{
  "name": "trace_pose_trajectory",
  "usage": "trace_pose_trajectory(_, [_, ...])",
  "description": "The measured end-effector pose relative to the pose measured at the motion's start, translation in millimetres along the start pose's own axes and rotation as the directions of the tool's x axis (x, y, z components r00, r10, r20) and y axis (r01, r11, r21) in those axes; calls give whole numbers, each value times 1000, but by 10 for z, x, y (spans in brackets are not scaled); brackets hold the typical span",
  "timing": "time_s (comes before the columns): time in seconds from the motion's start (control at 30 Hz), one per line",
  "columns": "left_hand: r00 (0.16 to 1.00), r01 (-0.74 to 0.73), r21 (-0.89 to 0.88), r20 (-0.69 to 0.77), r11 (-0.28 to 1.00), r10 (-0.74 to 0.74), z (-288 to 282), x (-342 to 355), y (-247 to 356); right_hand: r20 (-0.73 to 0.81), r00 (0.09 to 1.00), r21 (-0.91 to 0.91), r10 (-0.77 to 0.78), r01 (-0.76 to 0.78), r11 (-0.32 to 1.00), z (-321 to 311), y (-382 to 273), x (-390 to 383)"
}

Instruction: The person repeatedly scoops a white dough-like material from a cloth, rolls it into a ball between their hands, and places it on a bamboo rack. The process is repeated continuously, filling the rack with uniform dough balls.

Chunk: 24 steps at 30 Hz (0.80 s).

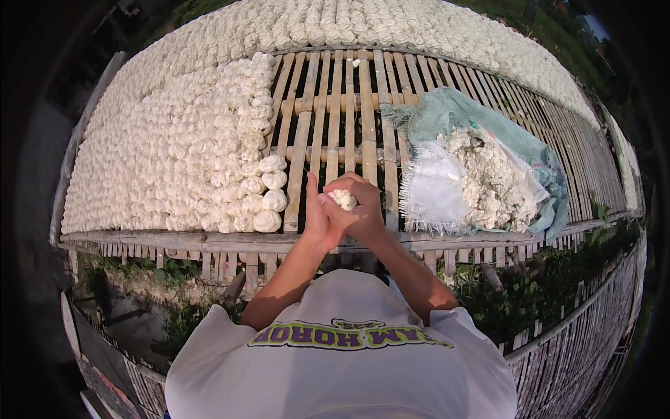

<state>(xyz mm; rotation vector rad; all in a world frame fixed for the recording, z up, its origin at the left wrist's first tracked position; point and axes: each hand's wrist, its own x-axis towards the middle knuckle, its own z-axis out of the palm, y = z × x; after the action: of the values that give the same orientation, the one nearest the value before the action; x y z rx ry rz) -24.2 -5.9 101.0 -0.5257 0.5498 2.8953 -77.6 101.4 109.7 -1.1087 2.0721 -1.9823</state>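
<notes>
A small lump of white dough-like paste (343, 200) is pressed between my two hands, above the near edge of a bamboo slat rack. My right hand (365, 202) curls around its far and right sides. Against its left side rests my left hand (322, 222), one digit pointing up and away; the rest of its fingers are mostly hidden. Left of my hands, rows of rounded white balls (174, 146) cover the slats. To the right lies a crumbly heap of the same-looking white paste (488, 178) on an opened pale green woven sack (447, 112).
Bare bamboo slats (366, 105) show between the balls and the sack. A band of more white balls (328, 22) runs along the far side. A bamboo pole (139, 239) edges the near side. Another slatted panel (579, 349) stands at lower right, with plants (537, 286) below.
</notes>
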Motion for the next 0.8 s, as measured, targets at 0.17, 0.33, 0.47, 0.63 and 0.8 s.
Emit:
trace_pose_trajectory(0.17, [987, 51, -184, 160, 982, -21, -18, 45, -23, -204, 957, 55, -206, 221, 974, 101, -50, -58])
trace_pose_trajectory(0.33, [913, 241, -25, 345, 970, -218, -78, 11, 89, 204, 885, -296, -419, 464, 835, -100, -64, -48])
trace_pose_trajectory(0.47, [994, 81, -66, 75, 995, -76, -66, 9, 23, -22, 988, -85, -153, 151, 985, -63, -117, -18])
trace_pose_trajectory(0.63, [989, 118, -29, 95, 993, -115, -75, 29, 78, -67, 917, -294, -393, 358, 886, -27, -225, 10])
trace_pose_trajectory(0.8, [954, 214, -21, 221, 977, -204, -102, 10, 116, 229, 897, -177, -378, 420, 890, -184, -246, 73])
